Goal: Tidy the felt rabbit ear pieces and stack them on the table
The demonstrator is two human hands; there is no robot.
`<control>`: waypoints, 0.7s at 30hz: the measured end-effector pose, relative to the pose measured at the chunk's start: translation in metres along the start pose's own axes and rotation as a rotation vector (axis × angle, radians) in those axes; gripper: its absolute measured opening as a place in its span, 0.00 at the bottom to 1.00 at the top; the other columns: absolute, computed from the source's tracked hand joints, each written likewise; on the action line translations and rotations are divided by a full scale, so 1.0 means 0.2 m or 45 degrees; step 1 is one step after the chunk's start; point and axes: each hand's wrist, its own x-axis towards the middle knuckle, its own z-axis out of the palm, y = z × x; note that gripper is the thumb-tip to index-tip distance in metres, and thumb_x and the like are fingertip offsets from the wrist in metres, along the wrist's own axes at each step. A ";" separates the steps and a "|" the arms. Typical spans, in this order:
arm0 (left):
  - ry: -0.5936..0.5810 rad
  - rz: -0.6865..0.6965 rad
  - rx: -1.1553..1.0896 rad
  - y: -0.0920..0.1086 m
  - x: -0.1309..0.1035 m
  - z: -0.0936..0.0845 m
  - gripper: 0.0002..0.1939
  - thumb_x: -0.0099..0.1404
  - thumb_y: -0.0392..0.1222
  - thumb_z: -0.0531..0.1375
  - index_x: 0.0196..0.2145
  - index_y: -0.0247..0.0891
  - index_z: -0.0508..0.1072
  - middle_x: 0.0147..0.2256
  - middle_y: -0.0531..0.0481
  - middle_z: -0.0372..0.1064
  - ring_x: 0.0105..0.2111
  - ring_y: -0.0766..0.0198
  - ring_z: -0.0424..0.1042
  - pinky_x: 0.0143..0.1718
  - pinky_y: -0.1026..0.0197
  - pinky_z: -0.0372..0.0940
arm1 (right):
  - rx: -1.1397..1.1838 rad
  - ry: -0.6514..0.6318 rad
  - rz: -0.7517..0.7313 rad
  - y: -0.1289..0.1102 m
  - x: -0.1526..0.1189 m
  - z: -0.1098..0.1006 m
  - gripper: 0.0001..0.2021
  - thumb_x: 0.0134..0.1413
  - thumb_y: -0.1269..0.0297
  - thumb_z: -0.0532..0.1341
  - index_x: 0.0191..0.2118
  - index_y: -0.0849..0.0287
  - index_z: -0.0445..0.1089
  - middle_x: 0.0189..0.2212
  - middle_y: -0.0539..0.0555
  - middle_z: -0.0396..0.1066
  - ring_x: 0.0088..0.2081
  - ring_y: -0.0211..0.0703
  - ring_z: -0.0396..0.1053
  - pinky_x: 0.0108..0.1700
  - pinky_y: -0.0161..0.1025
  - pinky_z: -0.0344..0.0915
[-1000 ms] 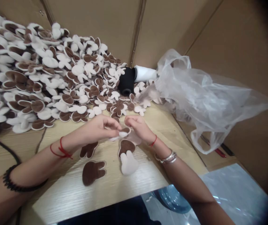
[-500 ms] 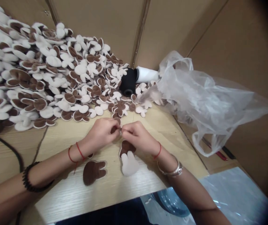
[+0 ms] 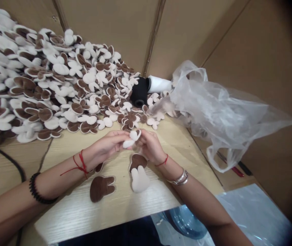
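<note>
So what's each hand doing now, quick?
Left hand: pinching a white-and-brown, bunny-shaped fabric piece.
Right hand: holding that same piece.

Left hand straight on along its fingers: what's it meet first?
Past the white-and-brown piece at its fingertips, the left hand would probably meet the right hand; depth is unclear.

No text, label, brand, number or sign could be read anywhere in the frame, neither on the white spool (image 3: 159, 84) and black spool (image 3: 139, 91) near the upper middle nor on the clear plastic bag (image 3: 220, 107) at the right.
</note>
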 end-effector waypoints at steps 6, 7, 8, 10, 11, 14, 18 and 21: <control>-0.074 -0.038 -0.045 0.00 -0.09 0.09 0.04 0.51 0.35 0.63 0.20 0.36 0.72 0.22 0.54 0.65 0.23 0.70 0.63 0.25 0.68 0.63 | -0.903 0.131 -0.825 0.00 -0.05 -0.06 0.22 0.52 0.66 0.56 0.13 0.56 0.44 0.13 0.45 0.42 0.20 0.34 0.42 0.25 0.37 0.47; -0.129 -0.053 -0.025 0.02 -0.13 0.12 0.04 0.51 0.36 0.63 0.20 0.36 0.72 0.21 0.54 0.65 0.22 0.70 0.63 0.24 0.68 0.62 | -0.998 0.122 -0.879 0.00 -0.03 -0.08 0.22 0.53 0.66 0.55 0.13 0.56 0.46 0.13 0.46 0.43 0.20 0.35 0.42 0.26 0.38 0.47; -0.186 -0.065 0.001 0.05 -0.17 0.14 0.04 0.51 0.36 0.63 0.20 0.36 0.73 0.21 0.53 0.66 0.22 0.70 0.63 0.23 0.68 0.62 | -1.050 0.137 -0.876 -0.01 0.00 -0.11 0.22 0.54 0.65 0.55 0.13 0.56 0.47 0.13 0.46 0.44 0.20 0.36 0.42 0.26 0.38 0.48; -0.317 -0.101 0.091 0.11 -0.24 0.16 0.04 0.51 0.39 0.64 0.24 0.37 0.75 0.23 0.52 0.68 0.20 0.69 0.64 0.21 0.66 0.62 | -1.054 0.234 -0.774 -0.03 0.05 -0.16 0.23 0.55 0.61 0.55 0.13 0.55 0.47 0.13 0.45 0.42 0.20 0.36 0.40 0.25 0.38 0.46; -0.306 -0.061 0.152 0.14 -0.26 0.17 0.05 0.51 0.41 0.64 0.26 0.37 0.75 0.23 0.52 0.69 0.20 0.68 0.65 0.21 0.65 0.63 | -1.006 0.276 -0.711 -0.04 0.07 -0.17 0.24 0.55 0.58 0.55 0.13 0.55 0.46 0.13 0.45 0.40 0.20 0.35 0.39 0.25 0.38 0.46; 0.017 0.350 0.364 0.16 -0.23 0.14 0.07 0.51 0.39 0.66 0.30 0.36 0.74 0.29 0.51 0.71 0.26 0.67 0.69 0.27 0.66 0.66 | -0.749 0.180 -0.544 -0.07 0.08 -0.14 0.26 0.55 0.49 0.55 0.16 0.55 0.44 0.15 0.44 0.41 0.20 0.33 0.41 0.23 0.35 0.46; 0.298 0.688 0.574 0.09 -0.09 0.05 0.12 0.51 0.39 0.66 0.34 0.34 0.73 0.38 0.48 0.69 0.38 0.63 0.70 0.37 0.63 0.69 | -0.363 -0.246 -0.284 -0.08 0.00 -0.06 0.26 0.57 0.39 0.47 0.25 0.58 0.60 0.22 0.49 0.57 0.25 0.36 0.54 0.26 0.35 0.53; 0.333 0.688 0.588 0.03 -0.03 0.01 0.18 0.49 0.41 0.68 0.38 0.34 0.72 0.41 0.47 0.68 0.41 0.62 0.69 0.39 0.61 0.68 | -0.354 -0.297 -0.287 -0.09 -0.03 -0.04 0.21 0.56 0.42 0.52 0.30 0.58 0.64 0.27 0.50 0.62 0.30 0.38 0.59 0.32 0.35 0.58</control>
